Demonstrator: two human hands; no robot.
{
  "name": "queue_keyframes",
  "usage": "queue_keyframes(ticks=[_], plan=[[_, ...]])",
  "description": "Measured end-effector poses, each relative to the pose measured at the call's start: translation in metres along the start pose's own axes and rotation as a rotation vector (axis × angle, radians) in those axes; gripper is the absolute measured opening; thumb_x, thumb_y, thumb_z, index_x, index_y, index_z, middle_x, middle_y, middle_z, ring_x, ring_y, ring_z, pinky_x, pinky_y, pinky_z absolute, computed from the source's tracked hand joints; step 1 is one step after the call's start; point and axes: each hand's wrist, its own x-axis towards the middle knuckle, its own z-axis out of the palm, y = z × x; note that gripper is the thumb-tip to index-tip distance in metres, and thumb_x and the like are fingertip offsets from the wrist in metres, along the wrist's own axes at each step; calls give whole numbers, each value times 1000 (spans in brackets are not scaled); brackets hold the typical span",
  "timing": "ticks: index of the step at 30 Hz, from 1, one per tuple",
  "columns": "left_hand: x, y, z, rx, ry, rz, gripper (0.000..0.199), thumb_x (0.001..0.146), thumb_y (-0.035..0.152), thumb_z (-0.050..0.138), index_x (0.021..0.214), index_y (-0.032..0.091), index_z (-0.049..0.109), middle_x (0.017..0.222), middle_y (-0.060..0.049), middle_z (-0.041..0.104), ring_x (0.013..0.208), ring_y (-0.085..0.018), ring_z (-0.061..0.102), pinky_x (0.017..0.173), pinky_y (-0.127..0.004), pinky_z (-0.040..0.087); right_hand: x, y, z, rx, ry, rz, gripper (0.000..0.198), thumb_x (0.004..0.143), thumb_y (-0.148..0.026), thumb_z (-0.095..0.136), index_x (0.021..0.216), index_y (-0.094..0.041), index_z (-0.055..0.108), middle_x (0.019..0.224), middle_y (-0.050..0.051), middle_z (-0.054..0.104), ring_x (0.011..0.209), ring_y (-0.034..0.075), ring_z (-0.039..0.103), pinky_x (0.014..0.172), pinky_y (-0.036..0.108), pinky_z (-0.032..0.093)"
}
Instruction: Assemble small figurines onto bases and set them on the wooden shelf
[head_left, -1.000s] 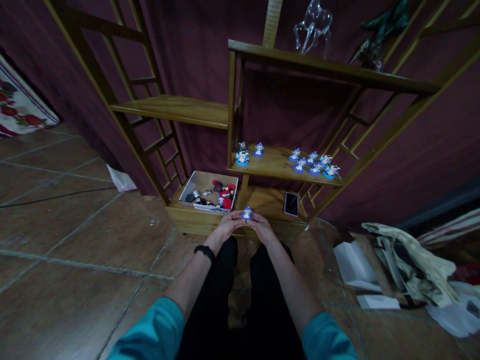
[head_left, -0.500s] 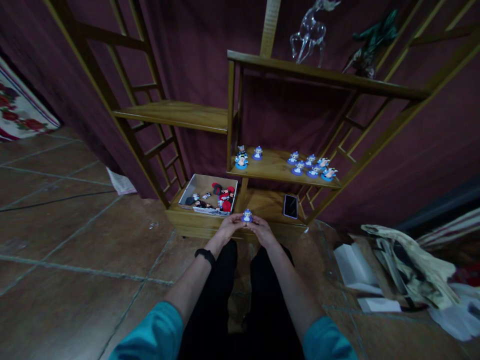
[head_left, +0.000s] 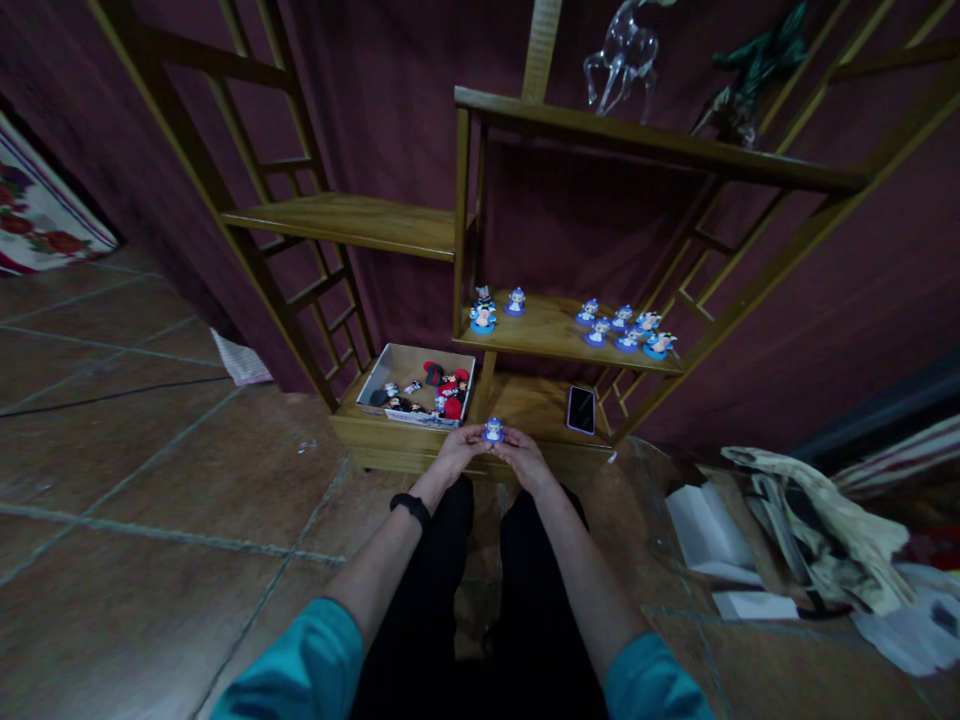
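Between my two hands I hold a small purple and white figurine [head_left: 493, 430] upright, in front of the lower shelf's edge. My left hand [head_left: 460, 450] grips its base from the left, and my right hand [head_left: 523, 456] grips it from the right. Similar figurines [head_left: 598, 332] stand in a group at the right of the middle shelf [head_left: 551, 325]. At that shelf's left end are another purple figurine [head_left: 515, 301], a blue-based one [head_left: 482, 319] and a dark one [head_left: 484, 297] partly hidden behind it.
An open box [head_left: 397, 365] with several red, black and white figures sits on the lower left shelf. A phone [head_left: 580, 410] lies at the lower right. A glass deer [head_left: 624, 55] and a green ornament [head_left: 757, 75] stand above. Cloth [head_left: 840, 530] and a white box [head_left: 709, 530] lie on the right-hand floor.
The view has shifted very slightly. Both hands still hold the figurine in nearly the same place, and the shelved things have not moved.
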Motion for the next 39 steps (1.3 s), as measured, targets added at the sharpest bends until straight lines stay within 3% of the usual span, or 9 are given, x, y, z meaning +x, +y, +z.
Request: queue_keyframes(ticks=[18, 26, 29, 32, 35, 39], plan=[[2, -4, 4, 206, -9, 86, 19, 59, 11, 69, 77, 13, 62, 69, -1, 63, 65, -13, 57, 65, -23, 43, -2, -1, 0, 7, 21, -9, 39, 49, -21, 75, 85, -20, 60, 84, 1, 67, 79, 15, 62, 73, 27, 46], [-8, -4, 12, 500, 97, 289, 28, 64, 12, 66, 91, 19, 64, 85, -5, 58, 76, -17, 56, 77, -25, 41, 1, 0, -5, 26, 46, -34, 41, 47, -15, 73, 85, -20, 60, 81, 1, 68, 76, 16, 62, 73, 27, 47], [-16, 1, 16, 720, 103, 345, 38, 71, 20, 62, 109, 19, 58, 99, -8, 57, 92, -21, 55, 86, -27, 39, 4, 4, -9, 36, 61, -42, 40, 49, -14, 71, 86, -20, 60, 83, 1, 69, 78, 16, 62, 71, 26, 47], [-23, 5, 19, 1156, 109, 362, 49, 79, 28, 53, 125, 14, 44, 113, -13, 53, 104, -25, 50, 93, -35, 34, 6, 7, -12, 55, 82, -61, 41, 50, -12, 70, 89, -20, 59, 86, 1, 69, 81, 16, 62, 73, 26, 47], [-25, 8, 19, 1540, 76, 414, 52, 83, 30, 46, 130, 8, 37, 115, -17, 52, 106, -27, 48, 94, -39, 31, 8, 10, -14, 72, 102, -73, 42, 51, -10, 69, 90, -21, 58, 89, 0, 69, 84, 15, 62, 76, 27, 48], [-24, 7, 16, 1821, 55, 500, 46, 85, 17, 38, 129, 4, 38, 113, -20, 53, 105, -27, 48, 96, -43, 29, 10, 11, -13, 60, 122, -88, 39, 53, -10, 69, 89, -21, 58, 89, 0, 68, 85, 16, 62, 83, 32, 48]])
